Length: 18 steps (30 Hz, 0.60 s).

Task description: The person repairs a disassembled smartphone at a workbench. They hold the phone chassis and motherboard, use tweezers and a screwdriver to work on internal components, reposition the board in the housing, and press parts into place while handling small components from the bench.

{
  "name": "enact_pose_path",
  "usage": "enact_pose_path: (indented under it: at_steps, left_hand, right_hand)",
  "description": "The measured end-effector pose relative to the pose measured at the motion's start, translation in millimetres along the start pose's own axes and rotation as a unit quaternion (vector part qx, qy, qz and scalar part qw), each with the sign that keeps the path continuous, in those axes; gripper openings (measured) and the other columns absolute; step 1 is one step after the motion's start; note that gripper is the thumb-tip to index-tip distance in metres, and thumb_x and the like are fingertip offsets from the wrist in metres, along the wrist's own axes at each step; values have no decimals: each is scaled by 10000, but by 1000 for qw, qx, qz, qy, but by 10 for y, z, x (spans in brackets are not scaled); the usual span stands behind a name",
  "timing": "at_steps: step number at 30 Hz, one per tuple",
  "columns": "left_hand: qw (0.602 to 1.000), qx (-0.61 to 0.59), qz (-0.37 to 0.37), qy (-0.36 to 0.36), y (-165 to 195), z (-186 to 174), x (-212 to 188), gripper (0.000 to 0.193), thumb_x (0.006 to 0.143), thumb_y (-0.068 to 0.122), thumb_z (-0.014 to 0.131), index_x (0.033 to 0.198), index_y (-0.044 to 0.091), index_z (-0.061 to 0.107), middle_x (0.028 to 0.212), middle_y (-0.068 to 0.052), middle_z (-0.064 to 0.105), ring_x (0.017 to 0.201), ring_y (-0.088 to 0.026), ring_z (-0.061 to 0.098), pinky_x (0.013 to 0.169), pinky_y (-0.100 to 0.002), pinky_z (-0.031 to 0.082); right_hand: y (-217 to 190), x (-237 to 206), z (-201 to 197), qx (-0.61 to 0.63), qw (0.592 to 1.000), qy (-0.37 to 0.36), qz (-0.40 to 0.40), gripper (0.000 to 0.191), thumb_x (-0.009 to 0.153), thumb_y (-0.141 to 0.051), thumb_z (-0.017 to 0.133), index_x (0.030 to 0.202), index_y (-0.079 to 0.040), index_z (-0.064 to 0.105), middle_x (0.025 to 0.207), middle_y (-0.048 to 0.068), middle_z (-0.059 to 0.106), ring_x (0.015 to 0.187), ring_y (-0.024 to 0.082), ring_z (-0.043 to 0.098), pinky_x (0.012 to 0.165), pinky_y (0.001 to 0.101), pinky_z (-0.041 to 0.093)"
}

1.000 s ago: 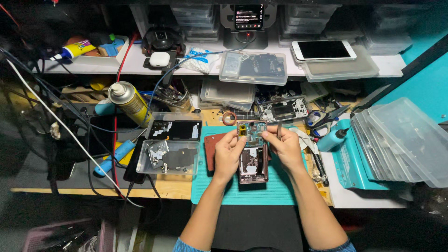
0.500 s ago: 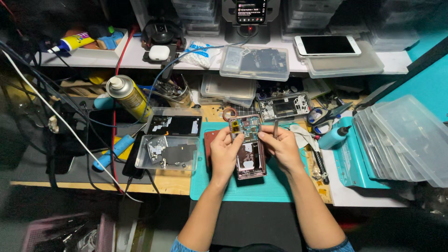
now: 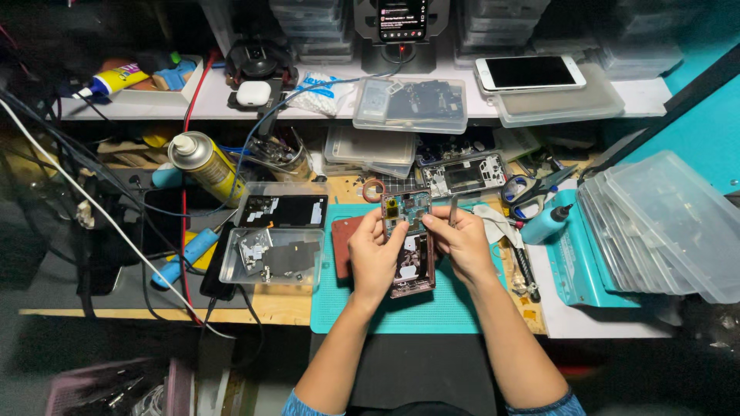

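The opened smartphone with a pinkish-purple frame and bare circuit boards (image 3: 408, 246) sits at the centre of the head view, raised a little over the teal rubber work mat (image 3: 447, 312), its top end pointing to 12 o'clock. The left hand (image 3: 375, 256) comes up from 6 o'clock, palm turned inward, fingers curled around the phone's left edge and thumb pressed on its upper face, so this hand is clamped on the phone. The right hand (image 3: 462, 245) mirrors it at 3 o'clock of the phone, thumb and forefinger pinching the upper right edge, while a slim grey metal tool (image 3: 453, 209) stands up out of its fist toward 12 o'clock. Both forearms run down to 6 o'clock.

At 9 o'clock of the left hand lies a clear plastic tray with metal shields (image 3: 271, 258), and beyond it, toward 10 o'clock, a gold spray can with a white cap (image 3: 205, 163) lies tilted. At 2 o'clock of the right hand a pair of blue-handled scissors (image 3: 530, 189) rests beside a small light-blue bottle (image 3: 546, 223).

Compared with half a second earlier, the hands hold the phone in much the same grip; the phone has dropped slightly lower in the view and the shelf at 12 o'clock shows more fully.
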<state>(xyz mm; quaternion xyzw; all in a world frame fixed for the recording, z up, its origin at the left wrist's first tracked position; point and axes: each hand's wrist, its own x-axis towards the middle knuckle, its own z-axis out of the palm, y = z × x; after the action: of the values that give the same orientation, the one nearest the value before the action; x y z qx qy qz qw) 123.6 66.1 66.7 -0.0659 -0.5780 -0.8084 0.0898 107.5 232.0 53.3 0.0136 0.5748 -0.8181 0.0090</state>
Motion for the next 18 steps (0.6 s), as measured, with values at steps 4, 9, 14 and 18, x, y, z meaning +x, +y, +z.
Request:
enact_pose_path:
  at_steps: [4,9,14,18]
  left_hand:
    - [1000,6,0,-7,-323,285,73,278,942,-34,682,1211,-65,618,1089,-105,757,967,-93,705,815,-226,574]
    - [1000,-6,-6,-9,-523,494,108,271,946,-32,677,1209,-67,623,1081,-102,755,961,-87,695,813,-227,574]
    - [1000,-3,-6,-7,-637,572,160,278,939,-37,677,1209,-64,618,1081,-101,754,962,-87,698,810,-226,574]
    - [1000,-6,-2,-5,-648,554,230,282,934,-40,681,1207,-63,614,1082,-102,753,965,-88,701,814,-226,576]
  right_hand:
    - [102,137,-385,14,1000,22,-9,193,919,-77,739,1062,52,720,690,-38,625,482,-2,424,422,189,268]
    - [155,212,-634,8,999,39,-28,202,917,-73,742,1074,53,730,696,-40,630,497,-3,442,433,187,288]
    - [168,263,-721,5,998,42,-37,195,925,-73,729,1077,50,730,727,-38,653,531,-4,481,452,184,312]
    - [153,325,-698,10,998,43,-35,189,927,-67,724,1081,44,729,753,-26,676,552,2,516,463,181,332]
